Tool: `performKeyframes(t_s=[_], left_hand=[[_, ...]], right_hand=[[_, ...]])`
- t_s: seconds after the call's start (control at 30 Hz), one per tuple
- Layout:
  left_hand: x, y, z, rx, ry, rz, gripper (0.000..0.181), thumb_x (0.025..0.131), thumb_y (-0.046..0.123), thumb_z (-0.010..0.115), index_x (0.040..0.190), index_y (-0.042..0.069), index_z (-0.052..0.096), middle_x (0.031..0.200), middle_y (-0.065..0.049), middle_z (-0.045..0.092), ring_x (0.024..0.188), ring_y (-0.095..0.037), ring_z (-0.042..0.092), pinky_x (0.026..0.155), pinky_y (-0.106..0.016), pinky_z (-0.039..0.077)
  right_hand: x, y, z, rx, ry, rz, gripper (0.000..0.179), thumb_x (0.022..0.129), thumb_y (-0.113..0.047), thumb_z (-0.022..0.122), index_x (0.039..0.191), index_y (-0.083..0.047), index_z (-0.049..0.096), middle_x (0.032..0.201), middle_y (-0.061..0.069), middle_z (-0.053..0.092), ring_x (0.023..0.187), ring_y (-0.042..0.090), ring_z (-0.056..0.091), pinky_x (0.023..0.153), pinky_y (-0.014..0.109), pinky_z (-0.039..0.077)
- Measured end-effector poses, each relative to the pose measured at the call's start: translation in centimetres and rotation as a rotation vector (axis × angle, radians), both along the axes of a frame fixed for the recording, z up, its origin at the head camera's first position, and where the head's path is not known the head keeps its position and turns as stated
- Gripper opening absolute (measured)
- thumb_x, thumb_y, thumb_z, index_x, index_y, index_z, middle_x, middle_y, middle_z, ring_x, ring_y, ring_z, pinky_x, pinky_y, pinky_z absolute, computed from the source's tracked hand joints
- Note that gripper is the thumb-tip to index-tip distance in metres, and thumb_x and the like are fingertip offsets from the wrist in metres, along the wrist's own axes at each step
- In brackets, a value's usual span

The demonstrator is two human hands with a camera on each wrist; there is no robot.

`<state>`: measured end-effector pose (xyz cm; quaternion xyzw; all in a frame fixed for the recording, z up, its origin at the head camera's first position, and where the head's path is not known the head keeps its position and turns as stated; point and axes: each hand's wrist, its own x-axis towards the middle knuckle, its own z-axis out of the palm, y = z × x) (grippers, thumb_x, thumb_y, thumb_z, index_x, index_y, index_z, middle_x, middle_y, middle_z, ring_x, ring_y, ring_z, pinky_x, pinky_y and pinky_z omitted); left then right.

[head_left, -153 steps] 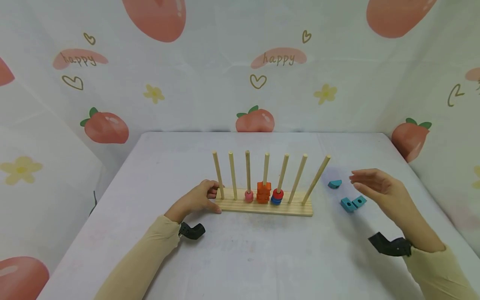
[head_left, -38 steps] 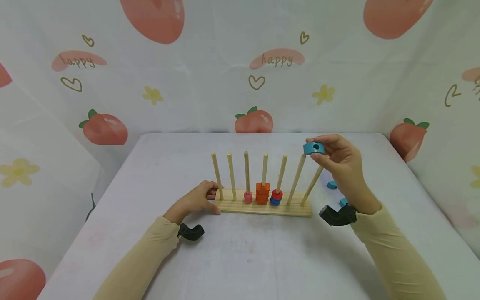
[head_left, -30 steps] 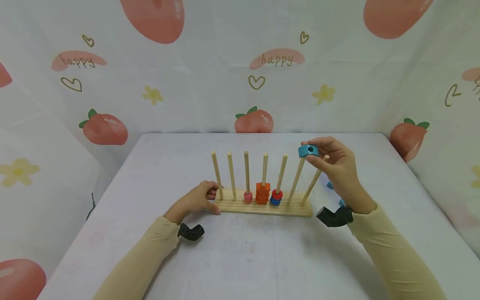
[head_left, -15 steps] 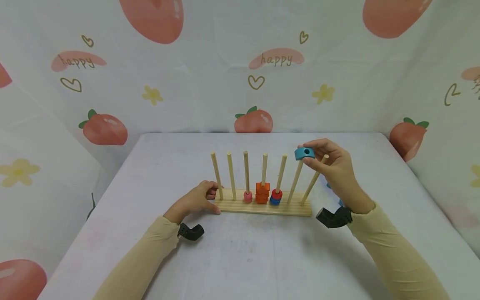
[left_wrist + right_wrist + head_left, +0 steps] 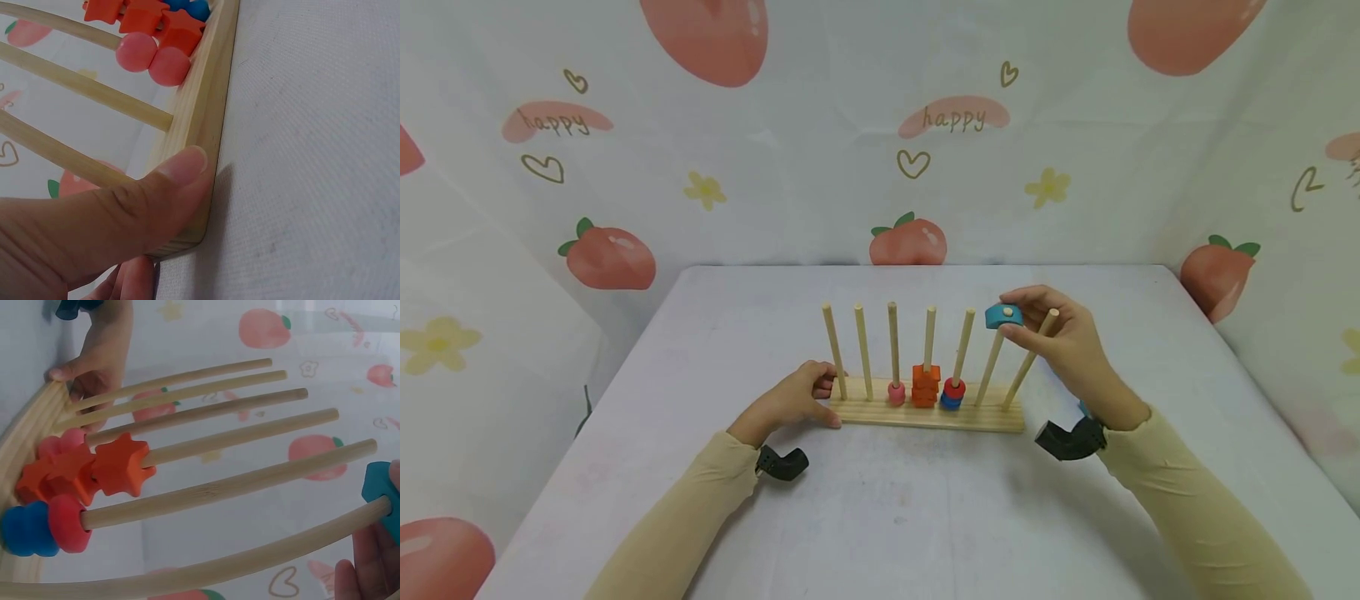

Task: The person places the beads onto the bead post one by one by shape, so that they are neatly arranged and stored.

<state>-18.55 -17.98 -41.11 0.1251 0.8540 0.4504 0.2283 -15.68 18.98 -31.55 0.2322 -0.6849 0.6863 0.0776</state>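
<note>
My left hand (image 5: 786,404) grips the left end of a wooden peg stand (image 5: 880,414), thumb on its front edge and fingers behind. My right hand (image 5: 1071,337) pinches a teal half-round bead (image 5: 993,317) at the top of the second peg from the right (image 5: 989,368). The peg's tip shows in the bead's hole; in the right wrist view the peg runs into the bead (image 5: 375,477). Pink beads (image 5: 137,52), orange star beads (image 5: 927,387) and a red bead (image 5: 956,386) over blue beads (image 5: 28,529) sit low on three middle pegs.
A bit of another teal piece (image 5: 1083,407) shows beside my right wrist, mostly hidden by it. The rightmost peg (image 5: 1026,371) stands bare in front of my right fingers. A white cloth (image 5: 880,517) covers the table.
My right hand picked up a teal bead from the table on the right, carried it left to the peg and lowered it until the tip entered the hole. The left hand stays on the stand.
</note>
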Motion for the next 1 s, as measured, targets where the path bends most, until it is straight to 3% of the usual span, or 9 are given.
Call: performKeyframes(t_s=[0.17,0.4,0.63,0.77,0.9,1.0], left_hand=[[0.0,0.0,0.0,0.007,-0.002,0.001,0.074,0.067,-0.001,0.086,0.131,-0.006,0.048,0.126,-0.022,0.040,0.119,-0.032,0.049,0.105,-0.040,0.047],[0.0,0.1,0.0,0.003,-0.012,0.014,0.076,0.066,-0.001,0.086,0.131,-0.006,0.048,0.126,-0.021,0.041,0.118,-0.032,0.049,0.105,-0.041,0.046],[0.1,0.2,0.1,0.008,-0.015,0.015,0.076,0.066,-0.002,0.086,0.131,-0.006,0.048,0.126,-0.021,0.041,0.119,-0.032,0.049,0.105,-0.040,0.046],[0.0,0.2,0.0,0.006,-0.014,0.011,0.076,0.066,-0.001,0.086,0.131,-0.005,0.048,0.126,-0.020,0.041,0.119,-0.031,0.049,0.105,-0.039,0.047],[-0.1,0.0,-0.2,0.002,-0.009,0.007,0.076,0.066,0.000,0.086,0.131,-0.006,0.048,0.126,-0.020,0.042,0.119,-0.031,0.049,0.105,-0.040,0.046],[-0.2,0.0,-0.2,0.012,-0.003,0.002,0.075,0.066,-0.002,0.086,0.131,-0.007,0.048,0.126,-0.021,0.041,0.119,-0.032,0.049,0.105,-0.041,0.046]], right_hand=[[0.2,0.1,-0.5,0.077,-0.027,-0.029,0.026,0.086,0.008,0.065,0.106,-0.009,0.065,0.102,-0.007,0.067,0.089,0.004,0.063,0.083,0.014,0.054],[0.4,0.3,-1.6,0.183,-0.062,-0.066,0.019,0.088,0.002,0.067,0.102,-0.011,0.064,0.103,-0.015,0.068,0.097,0.002,0.063,0.092,0.012,0.049],[0.5,0.5,-3.6,0.247,-0.152,-0.036,0.014,0.089,-0.005,0.069,0.102,-0.004,0.064,0.099,-0.013,0.068,0.105,0.003,0.062,0.094,0.014,0.048],[0.5,0.6,-5.2,0.280,-0.190,-0.019,0.019,0.088,-0.007,0.070,0.104,0.000,0.064,0.099,-0.015,0.068,0.105,0.001,0.061,0.104,0.033,0.047],[0.5,0.8,-6.9,0.278,-0.221,0.001,0.020,0.086,-0.005,0.071,0.103,0.000,0.064,0.102,-0.016,0.068,0.108,-0.002,0.058,0.109,0.063,0.033],[0.4,0.9,-7.9,0.317,-0.245,0.002,0.021,0.086,-0.008,0.072,0.104,-0.002,0.063,0.105,-0.013,0.068,0.113,0.009,0.060,0.106,0.068,0.032]])
